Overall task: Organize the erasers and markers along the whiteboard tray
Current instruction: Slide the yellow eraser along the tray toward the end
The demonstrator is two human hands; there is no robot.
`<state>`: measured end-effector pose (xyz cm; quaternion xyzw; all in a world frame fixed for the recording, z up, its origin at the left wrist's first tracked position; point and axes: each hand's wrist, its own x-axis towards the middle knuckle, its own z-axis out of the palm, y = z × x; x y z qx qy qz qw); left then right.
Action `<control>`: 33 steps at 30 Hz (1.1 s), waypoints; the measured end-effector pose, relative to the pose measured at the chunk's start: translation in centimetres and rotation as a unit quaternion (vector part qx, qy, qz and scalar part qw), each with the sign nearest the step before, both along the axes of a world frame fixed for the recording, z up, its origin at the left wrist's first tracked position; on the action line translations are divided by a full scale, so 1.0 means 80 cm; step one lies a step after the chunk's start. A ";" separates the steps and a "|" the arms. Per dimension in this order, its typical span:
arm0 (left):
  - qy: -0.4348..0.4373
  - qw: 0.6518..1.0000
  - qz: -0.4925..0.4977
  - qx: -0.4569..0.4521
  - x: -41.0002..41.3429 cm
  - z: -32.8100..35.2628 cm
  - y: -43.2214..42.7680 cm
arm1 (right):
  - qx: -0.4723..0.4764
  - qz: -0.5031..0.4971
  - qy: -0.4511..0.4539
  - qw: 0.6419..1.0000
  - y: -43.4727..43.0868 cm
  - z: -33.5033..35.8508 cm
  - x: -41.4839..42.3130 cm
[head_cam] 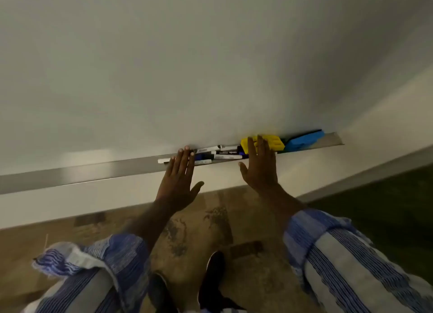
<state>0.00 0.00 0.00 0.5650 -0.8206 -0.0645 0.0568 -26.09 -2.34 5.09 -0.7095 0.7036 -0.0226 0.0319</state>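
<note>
Whiteboard point(187, 66): blank, pale grey-white, fills the view above the whiteboard tray point(82, 174). The tray is a long metal ledge, brushed and silver. It runs from the far left up toward the right and its left stretch is bare.

Left hand point(179, 179): palm down, fingers straight and slightly spread, thumb out to the side, gripping nothing. Its fingertips reach over the tray's front lip onto the left end of the marker pile. One white marker point(162, 160) pokes out along the tray just left of those fingertips.

Markers point(220, 154): a loose bundle in the tray between the two hands, with white and black barrels, some dark blue. They lie lengthwise but are not lined up.

Right hand point(260, 170): flat, fingers straight and close together, thumb apart, pinching nothing. Its fingertips lie on the yellow eraser point(273, 142), which sits in the tray just right of the markers.

Blue eraser point(304, 140): in the tray just beside the yellow one, near the tray's right end.

Room: a white wall point(70, 202) lies below the tray. The floor point(206, 216) beneath it is tan with a mottled pattern, and a dark green surface point(386, 207) lies to the right. Blue-and-white striped sleeves point(339, 254) and dark shoes point(214, 273) show at the bottom.
</note>
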 end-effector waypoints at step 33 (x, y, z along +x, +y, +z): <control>0.345 0.937 -0.054 0.003 0.031 0.132 -0.029 | -0.215 0.202 -0.058 0.954 0.016 0.062 0.136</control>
